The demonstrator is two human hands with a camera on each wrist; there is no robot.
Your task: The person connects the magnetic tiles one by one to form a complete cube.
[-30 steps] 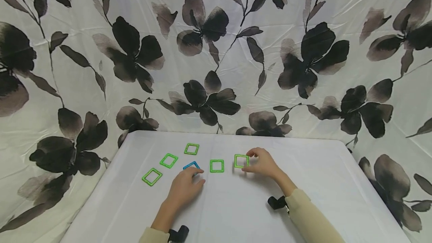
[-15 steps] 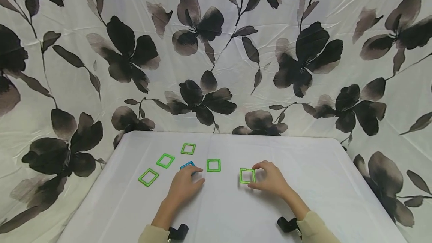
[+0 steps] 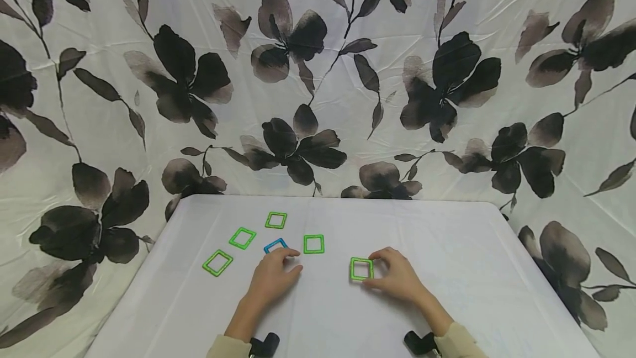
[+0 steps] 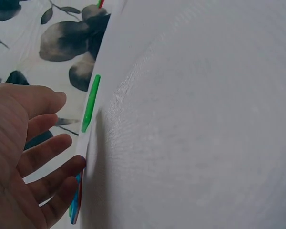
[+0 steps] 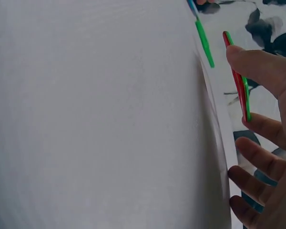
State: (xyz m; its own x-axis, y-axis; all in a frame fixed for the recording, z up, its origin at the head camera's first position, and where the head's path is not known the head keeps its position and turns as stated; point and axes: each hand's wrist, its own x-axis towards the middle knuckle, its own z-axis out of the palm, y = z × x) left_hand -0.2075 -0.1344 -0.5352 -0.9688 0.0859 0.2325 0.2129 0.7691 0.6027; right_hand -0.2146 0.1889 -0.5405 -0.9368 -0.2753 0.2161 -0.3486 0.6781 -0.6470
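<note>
- Right hand (image 3: 399, 279) pinches the held green frame (image 3: 352, 268) by thumb and fingertip, to the near right of the blue frame (image 3: 274, 244).
- The held green frame lies leftward of its hand, on the blue frame's side; square, so no long axis.
- Left hand (image 3: 270, 278), fingers loose, is much closer to the blue frame, hiding its near part; contact, can't tell.
- Held green frame's height off the table (image 3: 422, 225)? Hard to judge.

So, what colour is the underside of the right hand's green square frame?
The underside is red; best view: right wrist.
</note>
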